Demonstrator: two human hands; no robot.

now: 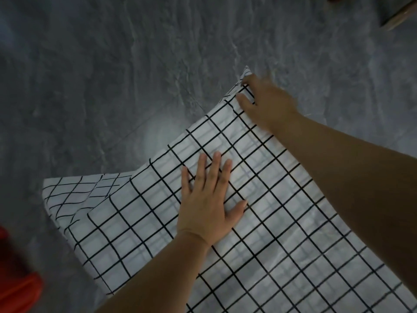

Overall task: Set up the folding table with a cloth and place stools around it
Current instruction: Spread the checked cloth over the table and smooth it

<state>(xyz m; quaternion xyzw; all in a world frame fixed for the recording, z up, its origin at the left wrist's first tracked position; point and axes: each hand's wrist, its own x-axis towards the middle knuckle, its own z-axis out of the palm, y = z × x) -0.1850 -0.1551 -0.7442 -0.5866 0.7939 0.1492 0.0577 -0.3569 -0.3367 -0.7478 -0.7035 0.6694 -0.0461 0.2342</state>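
Single head-worn wide-angle view, looking steeply down and forward from close above the checked cloth (259,222) and the grey floor (112,75) beyond its far edge.

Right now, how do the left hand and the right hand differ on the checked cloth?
The left hand lies flat, fingers spread, palm pressing the middle of the checked cloth. The right hand reaches farther out to the far corner, fingers curled on the cloth's edge, and looks motion-blurred; the left is sharp. Both are bare and touch the cloth.
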